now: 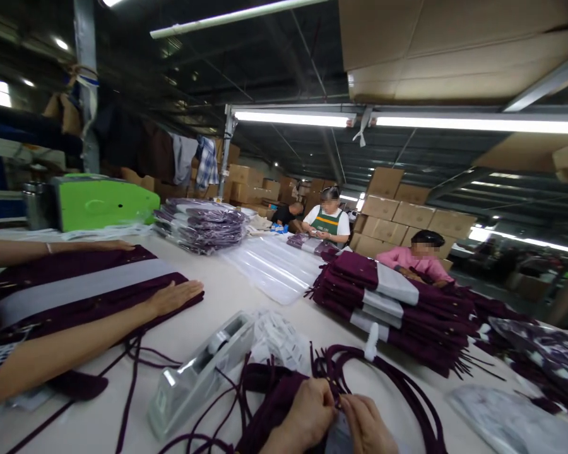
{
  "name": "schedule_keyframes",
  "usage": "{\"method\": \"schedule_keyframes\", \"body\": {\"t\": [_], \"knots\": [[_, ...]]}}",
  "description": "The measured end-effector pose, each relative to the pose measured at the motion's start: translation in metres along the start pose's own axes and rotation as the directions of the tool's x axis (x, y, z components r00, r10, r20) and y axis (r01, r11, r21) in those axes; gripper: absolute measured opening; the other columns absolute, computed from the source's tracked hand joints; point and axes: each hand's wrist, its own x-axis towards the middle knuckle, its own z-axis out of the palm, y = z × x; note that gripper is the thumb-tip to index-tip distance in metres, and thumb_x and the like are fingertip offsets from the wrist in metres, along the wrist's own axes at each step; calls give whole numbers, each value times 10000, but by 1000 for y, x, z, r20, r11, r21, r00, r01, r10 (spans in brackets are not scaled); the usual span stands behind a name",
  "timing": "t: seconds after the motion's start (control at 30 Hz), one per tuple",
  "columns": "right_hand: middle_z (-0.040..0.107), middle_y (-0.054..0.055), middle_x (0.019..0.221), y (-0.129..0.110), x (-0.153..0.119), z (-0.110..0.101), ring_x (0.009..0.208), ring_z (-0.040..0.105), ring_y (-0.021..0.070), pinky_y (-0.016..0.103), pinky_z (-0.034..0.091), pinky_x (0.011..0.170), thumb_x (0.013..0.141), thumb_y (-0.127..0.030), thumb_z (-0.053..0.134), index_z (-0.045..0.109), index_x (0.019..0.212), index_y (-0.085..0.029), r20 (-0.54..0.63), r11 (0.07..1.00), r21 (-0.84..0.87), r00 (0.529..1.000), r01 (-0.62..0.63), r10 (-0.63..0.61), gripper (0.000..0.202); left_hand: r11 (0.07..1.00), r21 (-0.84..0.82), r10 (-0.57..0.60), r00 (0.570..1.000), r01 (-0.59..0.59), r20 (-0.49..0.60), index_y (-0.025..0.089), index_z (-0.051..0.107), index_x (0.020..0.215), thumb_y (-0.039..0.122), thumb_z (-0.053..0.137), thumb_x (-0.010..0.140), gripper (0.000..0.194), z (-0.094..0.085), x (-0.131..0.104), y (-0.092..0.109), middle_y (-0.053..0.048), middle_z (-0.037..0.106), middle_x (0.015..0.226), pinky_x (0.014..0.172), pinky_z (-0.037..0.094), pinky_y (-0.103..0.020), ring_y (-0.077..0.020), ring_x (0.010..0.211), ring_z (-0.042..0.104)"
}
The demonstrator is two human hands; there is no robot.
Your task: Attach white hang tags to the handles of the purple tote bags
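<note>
Head view: left hand [307,413], right hand [366,424] pinch soft maroon cords [388,372].

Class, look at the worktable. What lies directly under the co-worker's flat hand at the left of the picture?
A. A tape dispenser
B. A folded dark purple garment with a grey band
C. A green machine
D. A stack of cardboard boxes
B: the co-worker's hand lies flat on the folded purple garment with a grey band, while the tape dispenser sits apart, nearer the wearer's own hands.
</note>
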Motion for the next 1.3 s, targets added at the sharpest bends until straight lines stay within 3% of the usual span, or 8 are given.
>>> {"method": "schedule_keyframes", "body": {"t": [0.07,0.1,0.2,0.3,0.47,0.53,0.77,1.3], "knots": [[587,26,603,-6,-1,0,545,548,170,281,472,534,730,-643,463,641,761,-224,95,975,109,979,-192,182,456,1000,27,0,1000,0,0,165,498,490,105,547,534,90,-1,-1,-1,58,455,489,525,274,-246,-101,517,418],[568,10,548,-8,-2,-1,471,507,149,264,435,457,708,-641,500,634,763,-206,154,933,174,945,-315,290,459,999,37,10,1000,-10,-2,165,512,494,135,554,554,79,-2,-2,-2,54,460,484,524,279,-247,-105,517,427],[594,4,558,-14,-3,-2,429,488,112,212,369,379,591,-607,650,604,767,-168,279,700,408,810,-586,515,475,996,59,67,998,-67,-8,166,567,522,174,536,589,74,-4,-3,-6,40,510,496,542,303,-249,-118,537,467],[603,-2,566,-17,-4,-4,465,520,95,181,402,417,500,-505,762,573,710,-155,282,534,579,766,-616,577,450,985,124,126,992,-124,-13,172,600,554,197,523,616,102,-8,-4,-8,13,581,570,589,328,-258,-135,595,516],[639,21,652,-16,-6,-8,569,576,104,207,492,570,526,-415,778,597,744,-139,331,453,638,753,-622,568,395,937,302,172,984,-175,37,180,603,592,208,486,675,146,-9,-6,-6,-13,605,664,630,336,-267,-152,669,537],[626,14,625,-16,-7,-7,551,563,98,196,478,547,520,-431,775,601,740,-137,336,462,635,760,-619,557,407,927,327,176,983,-183,50,179,592,590,193,484,683,143,-8,-7,-5,-8,594,659,630,336,-260,-146,671,533],[575,-2,528,-19,-9,-2,481,499,84,189,423,474,519,-532,724,625,717,-123,287,625,503,798,-597,530,465,901,391,171,982,-190,83,169,584,600,186,495,713,145,-6,-11,-3,-8,582,665,614,319,-249,-129,655,520],[550,-6,516,-24,-8,-2,472,484,92,199,384,448,571,-579,645,599,694,-136,257,725,383,820,-572,511,462,854,499,113,989,-148,100,165,571,612,197,465,740,169,-6,-12,6,-21,592,690,599,281,-268,-138,662,510]]}}
